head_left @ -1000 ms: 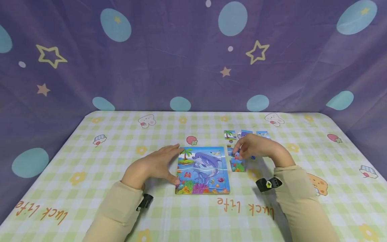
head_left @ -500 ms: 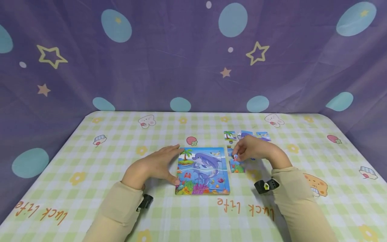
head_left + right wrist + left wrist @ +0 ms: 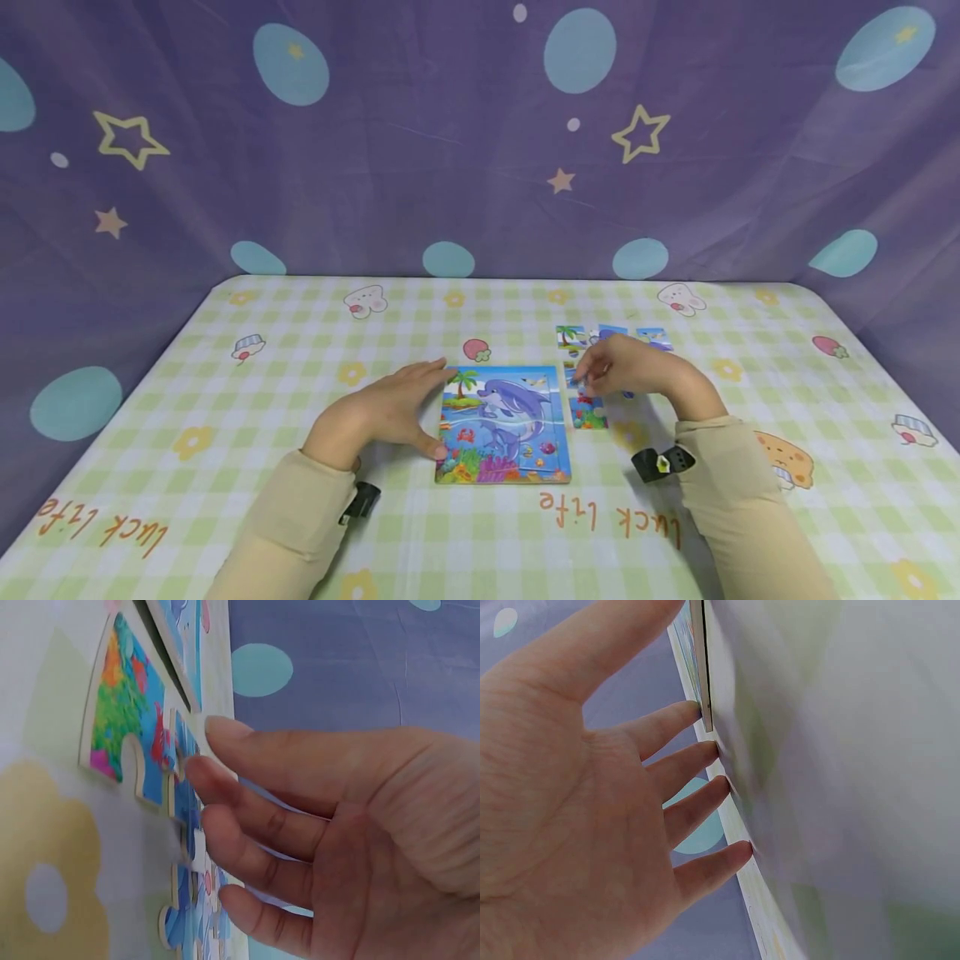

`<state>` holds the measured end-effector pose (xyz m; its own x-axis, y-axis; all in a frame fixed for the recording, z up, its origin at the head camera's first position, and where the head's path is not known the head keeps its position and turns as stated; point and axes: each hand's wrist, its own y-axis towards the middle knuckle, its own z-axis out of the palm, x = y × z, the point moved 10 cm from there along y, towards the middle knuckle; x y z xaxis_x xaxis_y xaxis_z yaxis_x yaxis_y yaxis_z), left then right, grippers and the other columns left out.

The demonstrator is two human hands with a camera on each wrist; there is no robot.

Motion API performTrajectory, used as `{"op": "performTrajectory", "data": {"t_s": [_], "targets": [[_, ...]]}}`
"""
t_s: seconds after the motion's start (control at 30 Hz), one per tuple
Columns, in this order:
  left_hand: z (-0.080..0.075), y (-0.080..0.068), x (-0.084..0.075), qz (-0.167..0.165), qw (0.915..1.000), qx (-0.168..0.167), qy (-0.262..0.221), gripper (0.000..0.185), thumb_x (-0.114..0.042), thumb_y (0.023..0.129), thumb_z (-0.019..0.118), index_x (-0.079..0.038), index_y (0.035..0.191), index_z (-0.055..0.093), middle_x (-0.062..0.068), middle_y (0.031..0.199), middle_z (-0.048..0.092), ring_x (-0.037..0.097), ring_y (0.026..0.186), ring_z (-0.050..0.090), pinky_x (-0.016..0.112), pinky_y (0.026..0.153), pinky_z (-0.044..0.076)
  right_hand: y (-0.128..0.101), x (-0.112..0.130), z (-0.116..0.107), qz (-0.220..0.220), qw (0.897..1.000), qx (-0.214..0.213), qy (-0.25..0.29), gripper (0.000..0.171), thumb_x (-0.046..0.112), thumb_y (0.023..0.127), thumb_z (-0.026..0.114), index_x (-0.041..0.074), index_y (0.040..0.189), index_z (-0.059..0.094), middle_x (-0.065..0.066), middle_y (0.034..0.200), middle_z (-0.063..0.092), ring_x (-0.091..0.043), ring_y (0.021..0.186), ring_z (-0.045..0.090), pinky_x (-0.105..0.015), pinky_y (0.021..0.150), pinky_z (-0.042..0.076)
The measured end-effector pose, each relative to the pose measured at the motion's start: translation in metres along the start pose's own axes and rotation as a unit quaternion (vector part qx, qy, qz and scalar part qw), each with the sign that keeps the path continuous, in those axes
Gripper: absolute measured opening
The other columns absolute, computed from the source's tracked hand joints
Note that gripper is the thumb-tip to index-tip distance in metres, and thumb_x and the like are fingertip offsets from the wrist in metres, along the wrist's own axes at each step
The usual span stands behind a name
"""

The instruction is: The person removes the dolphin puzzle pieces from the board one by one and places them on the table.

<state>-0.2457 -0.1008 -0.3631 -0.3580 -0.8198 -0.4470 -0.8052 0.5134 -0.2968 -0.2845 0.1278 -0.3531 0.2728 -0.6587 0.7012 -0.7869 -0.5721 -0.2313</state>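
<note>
Left hand (image 3: 382, 410) lies flat with straight fingers against the left edge of the puzzle board (image 3: 501, 423), steadying it; right hand (image 3: 626, 367), fingers relaxed and gripping nothing, touches loose pieces (image 3: 588, 411) just right of the board; a careless nudge could likely scatter them.

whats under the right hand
Loose puzzle pieces lie under the right hand, its fingers touching one. How many the palm covers cannot be seen.
</note>
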Motion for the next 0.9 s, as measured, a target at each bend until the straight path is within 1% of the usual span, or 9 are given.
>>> {"op": "performTrajectory", "data": {"t_s": [0.13, 0.2, 0.37, 0.57, 0.83, 0.9], "targets": [[0.0, 0.0, 0.0, -0.001, 1.0, 0.0, -0.001, 0.11, -0.044, 0.07, 0.089, -0.006, 0.155, 0.031, 0.016, 0.162, 0.021, 0.039, 0.148, 0.018, 0.058, 0.116, 0.021, 0.0, 0.012, 0.002, -0.028, 1.0, -0.007, -0.008, 0.015, -0.001, 0.086, 0.07, -0.003, 0.101, 0.07, -0.004, 0.085, 0.068, -0.012, 0.075, 0.06, -0.029, 0.068, 0.05], [0.0, -0.001, 0.0, -0.002, 1.0, 0.0, -0.001, 0.11, -0.044, 0.07, 0.089, -0.006, 0.155, 0.031, 0.016, 0.162, 0.021, 0.039, 0.148, 0.018, 0.058, 0.116, 0.021, 0.002, 0.019, 0.005, -0.038, 0.999, -0.006, -0.014, 0.014, -0.001, 0.088, 0.069, -0.002, 0.101, 0.07, -0.003, 0.085, 0.068, -0.012, 0.075, 0.06, -0.029, 0.068, 0.051], [0.0, -0.001, -0.001, -0.005, 1.0, 0.0, 0.0, 0.11, -0.043, 0.07, 0.088, -0.006, 0.155, 0.03, 0.016, 0.162, 0.021, 0.039, 0.148, 0.018, 0.059, 0.116, 0.021, 0.006, 0.033, 0.015, -0.046, 0.999, 0.004, -0.016, 0.013, -0.001, 0.09, 0.068, -0.002, 0.103, 0.07, -0.001, 0.084, 0.067, -0.012, 0.072, 0.058, -0.029, 0.066, 0.051], [0.0, -0.001, 0.0, -0.008, 1.0, 0.001, 0.003, 0.109, -0.044, 0.07, 0.088, -0.007, 0.155, 0.03, 0.015, 0.163, 0.021, 0.038, 0.148, 0.018, 0.058, 0.117, 0.021, 0.009, 0.046, 0.026, -0.055, 0.998, 0.011, -0.019, 0.012, 0.0, 0.09, 0.07, 0.001, 0.102, 0.07, -0.001, 0.084, 0.065, -0.012, 0.074, 0.058, -0.028, 0.067, 0.051], [0.0, 0.0, 0.0, -0.007, 1.0, 0.0, 0.004, 0.109, -0.043, 0.07, 0.088, -0.007, 0.155, 0.03, 0.015, 0.162, 0.021, 0.038, 0.148, 0.018, 0.058, 0.117, 0.021, 0.011, 0.062, 0.042, -0.091, 0.995, 0.027, -0.014, 0.013, 0.002, 0.092, 0.068, 0.001, 0.104, 0.071, 0.002, 0.083, 0.065, -0.011, 0.073, 0.057, -0.026, 0.064, 0.05], [0.0, 0.0, 0.0, -0.006, 1.0, 0.0, 0.003, 0.109, -0.043, 0.07, 0.088, -0.006, 0.155, 0.03, 0.015, 0.162, 0.021, 0.038, 0.148, 0.018, 0.058, 0.117, 0.021, 0.011, 0.066, 0.047, -0.094, 0.995, 0.033, -0.014, 0.013, 0.003, 0.092, 0.069, 0.002, 0.104, 0.07, 0.002, 0.083, 0.065, -0.01, 0.072, 0.056, -0.026, 0.062, 0.049]]}}
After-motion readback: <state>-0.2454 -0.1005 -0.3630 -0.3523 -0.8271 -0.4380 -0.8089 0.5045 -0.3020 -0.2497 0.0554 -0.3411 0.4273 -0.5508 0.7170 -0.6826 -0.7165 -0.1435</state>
